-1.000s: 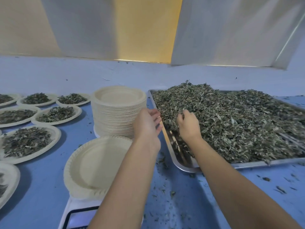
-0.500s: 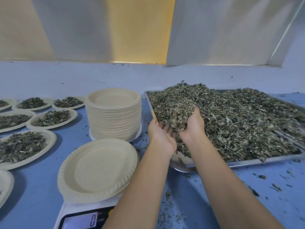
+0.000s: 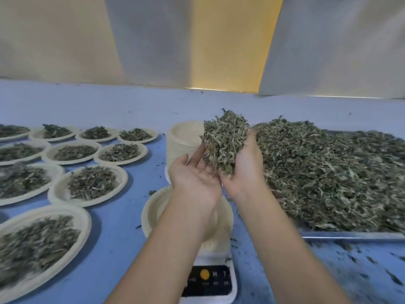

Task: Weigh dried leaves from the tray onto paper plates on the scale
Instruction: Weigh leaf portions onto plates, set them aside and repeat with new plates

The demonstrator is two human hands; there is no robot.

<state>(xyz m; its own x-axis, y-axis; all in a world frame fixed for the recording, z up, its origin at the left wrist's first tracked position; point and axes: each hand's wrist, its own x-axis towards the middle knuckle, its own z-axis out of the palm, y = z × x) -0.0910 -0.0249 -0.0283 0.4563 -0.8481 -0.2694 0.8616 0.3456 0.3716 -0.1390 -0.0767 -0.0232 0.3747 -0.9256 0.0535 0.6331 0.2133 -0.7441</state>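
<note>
I lift a clump of dried leaves between both hands, above and slightly behind the bare paper plate on the white scale. My left hand lies palm up with fairly straight fingers against the clump's left side. My right hand cups the clump from the right and below; its fingers are hidden behind the leaves. The metal tray at the right is heaped with dried leaves. My forearms cover much of the plate and the scale's top.
A stack of unused paper plates stands behind the scale, partly hidden by the clump. Several plates filled with leaves cover the blue table at the left. Loose leaf bits lie scattered at the front right.
Both hands scooped leaves from the tray's near left corner, raised them and carried them left over the plate on the scale. The view has shifted left, showing more filled plates.
</note>
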